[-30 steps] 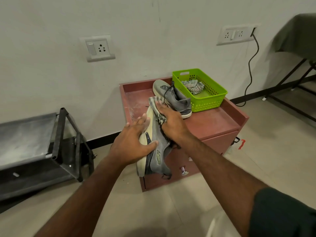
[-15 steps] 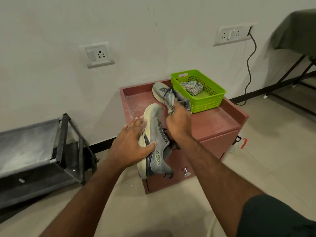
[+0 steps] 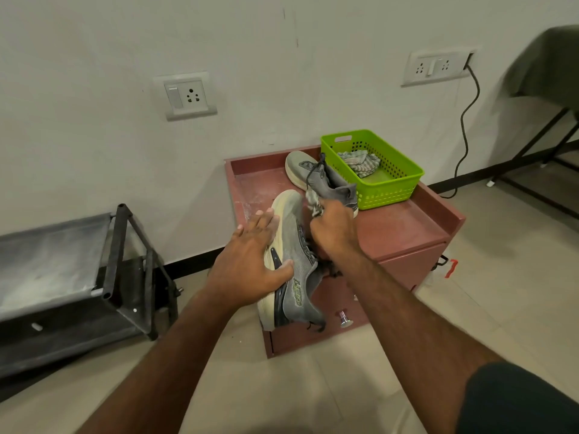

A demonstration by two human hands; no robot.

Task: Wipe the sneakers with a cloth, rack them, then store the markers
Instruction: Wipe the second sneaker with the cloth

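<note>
My left hand [image 3: 252,261] grips a grey sneaker [image 3: 293,261] by its cream sole, tilted on its side above the front of the red cabinet [image 3: 404,236]. My right hand [image 3: 333,228] holds a bunched striped cloth [image 3: 313,202] against the sneaker's upper near the toe. The second grey sneaker [image 3: 319,180] lies on the cabinet top, next to a green basket [image 3: 391,186]. A black shoe rack [image 3: 78,277] stands at the left. No markers are in view.
Another striped cloth [image 3: 360,161] lies in the green basket. The cabinet has a raised rim and a drawer knob [image 3: 344,319] on its front. A black cable [image 3: 466,120] hangs from a wall socket. A draped table [image 3: 548,61] stands at the far right.
My right hand has slid the cloth up along the sneaker from the middle toward the toe. The left hand keeps holding the sneaker by the sole.
</note>
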